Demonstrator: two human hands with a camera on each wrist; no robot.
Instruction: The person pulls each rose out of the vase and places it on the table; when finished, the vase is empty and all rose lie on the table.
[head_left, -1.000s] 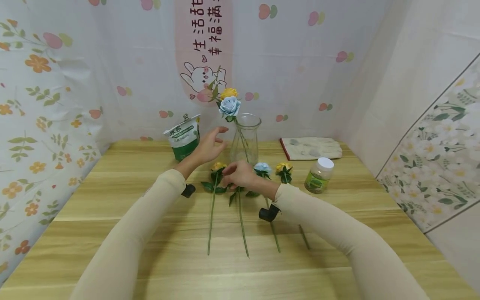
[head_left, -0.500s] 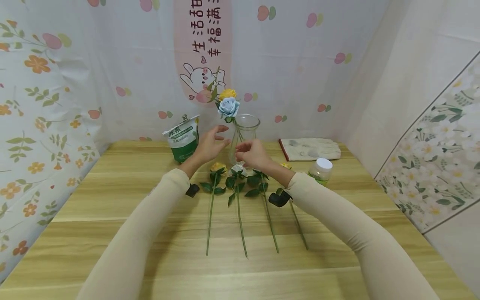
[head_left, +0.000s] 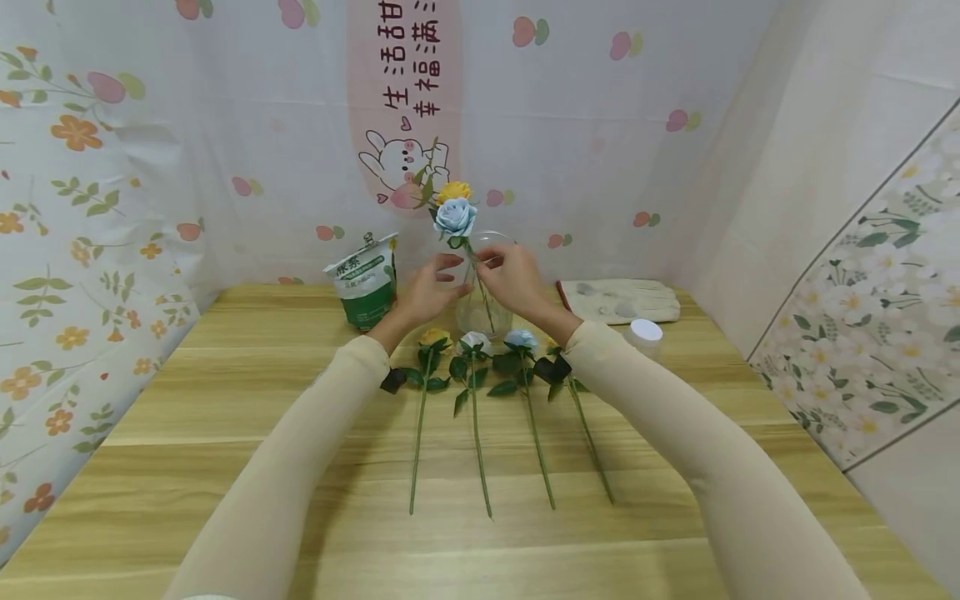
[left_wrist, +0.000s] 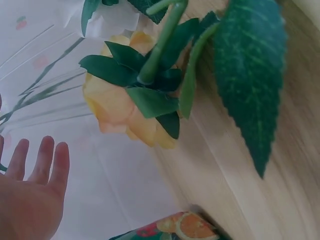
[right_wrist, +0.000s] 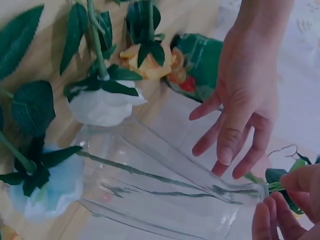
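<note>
A clear glass vase (head_left: 483, 317) stands toward the back of the table, holding stems topped by a light blue rose (head_left: 454, 217), a yellow rose (head_left: 454, 192) and a pink bud (head_left: 407, 196). My right hand (head_left: 516, 279) is at the vase's mouth, thumb and fingertips pinching a rose stem (right_wrist: 275, 187) just above the rim. Beside the vase's left side is my left hand (head_left: 427, 293), fingers loosely spread, holding nothing; whether it touches the glass I cannot tell. Four-like row aside, a yellow rose (left_wrist: 117, 107) and a white rose (right_wrist: 102, 105) lie before the vase.
Several roses lie in a row in front, including another blue rose (head_left: 521, 338), their stems (head_left: 480, 450) toward me. A green-white pouch (head_left: 365, 287) stands left. Gloves (head_left: 621, 300) and a white-lidded jar (head_left: 646, 332) are on the right.
My right hand has risen from the roses on the table to the stems at the vase's mouth and now pinches one. My left hand has shifted slightly right, staying beside the vase.
</note>
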